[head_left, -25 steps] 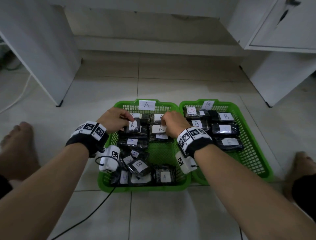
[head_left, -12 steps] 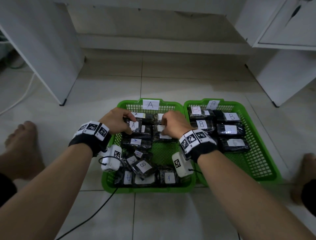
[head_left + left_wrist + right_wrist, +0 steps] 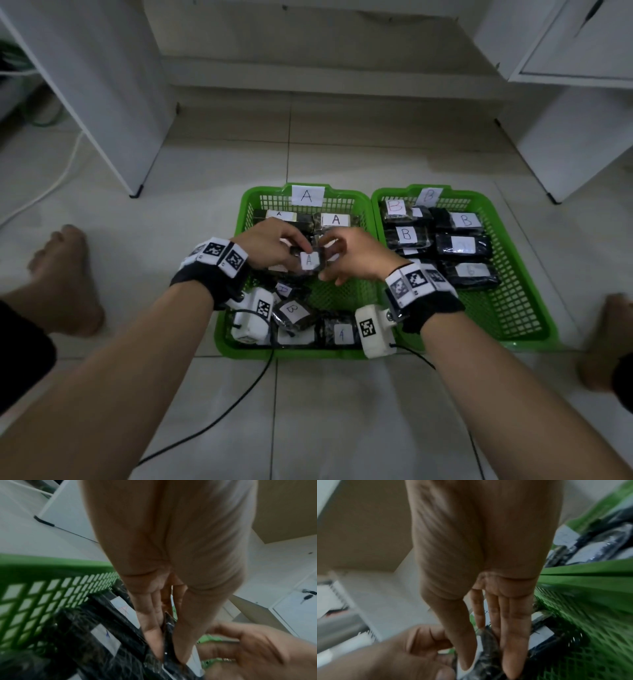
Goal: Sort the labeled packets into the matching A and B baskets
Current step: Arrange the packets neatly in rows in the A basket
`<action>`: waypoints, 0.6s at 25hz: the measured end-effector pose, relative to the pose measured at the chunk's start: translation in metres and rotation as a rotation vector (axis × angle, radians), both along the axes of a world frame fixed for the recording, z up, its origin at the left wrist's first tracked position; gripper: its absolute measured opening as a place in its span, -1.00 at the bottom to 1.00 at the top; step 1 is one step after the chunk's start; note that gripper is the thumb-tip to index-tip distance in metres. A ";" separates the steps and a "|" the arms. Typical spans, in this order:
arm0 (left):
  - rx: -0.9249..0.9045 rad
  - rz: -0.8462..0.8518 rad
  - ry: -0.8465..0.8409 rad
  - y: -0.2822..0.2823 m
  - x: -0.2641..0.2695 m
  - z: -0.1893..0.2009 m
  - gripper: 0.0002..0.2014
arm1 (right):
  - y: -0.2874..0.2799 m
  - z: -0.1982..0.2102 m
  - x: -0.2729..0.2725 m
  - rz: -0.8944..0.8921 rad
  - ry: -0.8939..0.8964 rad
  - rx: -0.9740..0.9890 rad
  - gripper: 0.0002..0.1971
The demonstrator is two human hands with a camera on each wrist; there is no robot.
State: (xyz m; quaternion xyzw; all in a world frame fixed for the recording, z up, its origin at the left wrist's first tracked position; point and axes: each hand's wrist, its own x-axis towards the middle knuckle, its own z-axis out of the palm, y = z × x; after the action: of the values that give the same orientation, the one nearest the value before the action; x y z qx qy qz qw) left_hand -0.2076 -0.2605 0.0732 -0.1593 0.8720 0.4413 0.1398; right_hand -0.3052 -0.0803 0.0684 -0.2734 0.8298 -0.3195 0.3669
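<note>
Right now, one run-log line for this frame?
stage: mid-sort | left hand: pinching A packet | right hand: gripping same packet | position: above A basket | pending: stray B packet in A basket

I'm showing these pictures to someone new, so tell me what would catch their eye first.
Two bright green baskets side by side on the pale tiled floor: the A basket on the left, the B basket on the right, both holding dark labeled packets. Over the A basket, the left hand and right hand together hold up a packet marked A.
</note>
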 end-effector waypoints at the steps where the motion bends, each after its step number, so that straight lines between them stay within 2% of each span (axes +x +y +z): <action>1: 0.028 0.002 0.016 0.007 -0.002 -0.001 -0.65 | 0.004 0.002 -0.001 -0.066 -0.082 -0.084 -0.40; 4: 0.060 0.016 0.061 0.017 -0.006 -0.007 -0.66 | 0.014 -0.001 -0.006 -0.165 -0.028 -0.102 -0.67; 5: -0.030 0.009 0.063 0.017 -0.007 -0.010 -0.68 | 0.015 -0.004 -0.007 -0.185 0.015 -0.050 -0.74; 8: -0.509 -0.090 -0.005 0.013 -0.002 -0.018 -0.85 | 0.007 -0.019 -0.008 -0.161 0.116 0.144 -0.91; 9: -0.567 -0.103 -0.039 0.012 0.000 -0.022 -0.87 | 0.003 -0.025 -0.007 -0.140 0.146 0.199 -0.95; 15: -0.523 -0.161 -0.156 0.003 0.007 -0.024 -0.67 | -0.018 -0.044 0.001 -0.032 0.414 0.388 -0.91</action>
State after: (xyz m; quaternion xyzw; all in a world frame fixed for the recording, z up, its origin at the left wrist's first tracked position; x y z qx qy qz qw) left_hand -0.2005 -0.2575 0.0487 -0.1535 0.9527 0.1750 0.1953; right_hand -0.3041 -0.0985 0.0245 -0.2445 0.9369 -0.0979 0.2299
